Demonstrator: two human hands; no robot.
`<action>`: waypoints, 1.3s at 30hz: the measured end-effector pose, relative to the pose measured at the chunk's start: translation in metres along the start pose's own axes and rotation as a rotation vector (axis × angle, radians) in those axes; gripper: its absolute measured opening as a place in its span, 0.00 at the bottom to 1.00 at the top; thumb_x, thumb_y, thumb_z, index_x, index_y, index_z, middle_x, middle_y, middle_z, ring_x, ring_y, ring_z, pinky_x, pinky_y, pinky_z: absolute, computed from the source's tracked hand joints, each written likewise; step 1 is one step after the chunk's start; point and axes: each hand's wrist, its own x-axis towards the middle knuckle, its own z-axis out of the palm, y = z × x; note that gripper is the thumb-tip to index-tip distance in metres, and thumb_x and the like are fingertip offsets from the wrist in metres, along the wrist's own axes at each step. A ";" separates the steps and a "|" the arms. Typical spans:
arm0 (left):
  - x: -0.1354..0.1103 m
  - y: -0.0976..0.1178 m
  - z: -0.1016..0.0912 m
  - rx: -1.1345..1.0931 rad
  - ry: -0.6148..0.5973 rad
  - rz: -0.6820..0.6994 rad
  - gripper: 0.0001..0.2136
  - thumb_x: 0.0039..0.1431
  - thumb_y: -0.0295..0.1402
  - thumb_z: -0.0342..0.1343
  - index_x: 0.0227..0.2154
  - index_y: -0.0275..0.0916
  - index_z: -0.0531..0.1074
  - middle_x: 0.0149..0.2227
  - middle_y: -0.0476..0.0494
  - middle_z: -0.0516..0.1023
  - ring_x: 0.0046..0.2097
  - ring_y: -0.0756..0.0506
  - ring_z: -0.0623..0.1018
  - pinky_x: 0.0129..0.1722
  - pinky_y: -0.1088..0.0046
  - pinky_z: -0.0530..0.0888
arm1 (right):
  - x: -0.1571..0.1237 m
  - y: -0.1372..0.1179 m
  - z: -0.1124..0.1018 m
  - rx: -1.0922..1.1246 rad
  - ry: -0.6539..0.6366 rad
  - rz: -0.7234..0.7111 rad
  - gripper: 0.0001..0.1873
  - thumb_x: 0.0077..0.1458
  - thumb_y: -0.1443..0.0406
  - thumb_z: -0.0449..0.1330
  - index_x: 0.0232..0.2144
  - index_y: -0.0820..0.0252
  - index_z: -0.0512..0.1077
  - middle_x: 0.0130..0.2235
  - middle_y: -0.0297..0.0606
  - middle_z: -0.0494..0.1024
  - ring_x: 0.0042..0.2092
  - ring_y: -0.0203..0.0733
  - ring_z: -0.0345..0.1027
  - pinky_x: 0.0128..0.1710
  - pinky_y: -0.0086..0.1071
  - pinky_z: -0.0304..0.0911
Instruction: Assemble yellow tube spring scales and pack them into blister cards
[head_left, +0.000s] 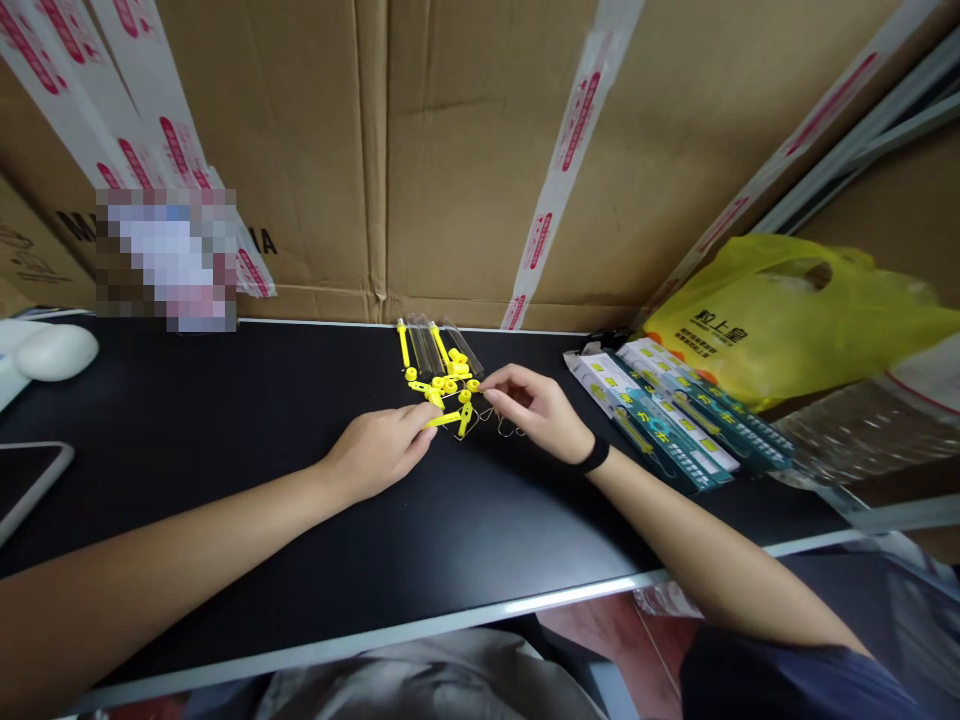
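Note:
My left hand (381, 452) is closed on a yellow plastic stick (444, 419), which points right over the small parts. My right hand (538, 410), with a black band at the wrist, pinches at a small round yellow plastic piece (472, 385) on the pile's right edge. Between the hands lie several other yellow plastic parts (450, 385). Thin bent metal wires (506, 425) rest below my right fingertips. Behind the pile, clear plastic tubes (427, 350) lie side by side, some with yellow rods in or beside them.
Printed blister-card packs (652, 415) lie at the right, beside a yellow plastic bag (795, 315) and a clear plastic bottle (847, 430). Large cardboard boxes (465, 150) stand along the back of the black table (247, 420). At the left are a phone-like device (30, 480) and a rounded white object (56, 352).

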 end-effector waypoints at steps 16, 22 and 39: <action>-0.002 -0.003 -0.001 -0.118 -0.031 0.011 0.10 0.66 0.35 0.45 0.39 0.40 0.72 0.33 0.50 0.79 0.29 0.51 0.76 0.30 0.77 0.66 | 0.011 0.027 -0.019 -0.626 0.054 -0.125 0.09 0.59 0.68 0.55 0.40 0.58 0.74 0.39 0.42 0.73 0.42 0.46 0.68 0.42 0.39 0.65; -0.002 0.000 0.000 -0.083 -0.056 0.137 0.09 0.65 0.34 0.47 0.35 0.40 0.72 0.29 0.52 0.77 0.29 0.52 0.75 0.29 0.77 0.65 | 0.012 0.029 -0.004 -0.675 -0.091 -0.230 0.16 0.61 0.65 0.55 0.51 0.56 0.72 0.49 0.46 0.71 0.49 0.50 0.64 0.48 0.44 0.63; -0.001 0.000 -0.001 -0.087 -0.040 0.180 0.10 0.65 0.33 0.47 0.31 0.40 0.71 0.26 0.53 0.74 0.27 0.52 0.73 0.27 0.76 0.63 | 0.014 0.037 0.006 -0.798 -0.070 -0.132 0.12 0.60 0.62 0.57 0.45 0.60 0.72 0.43 0.46 0.72 0.43 0.49 0.61 0.42 0.40 0.61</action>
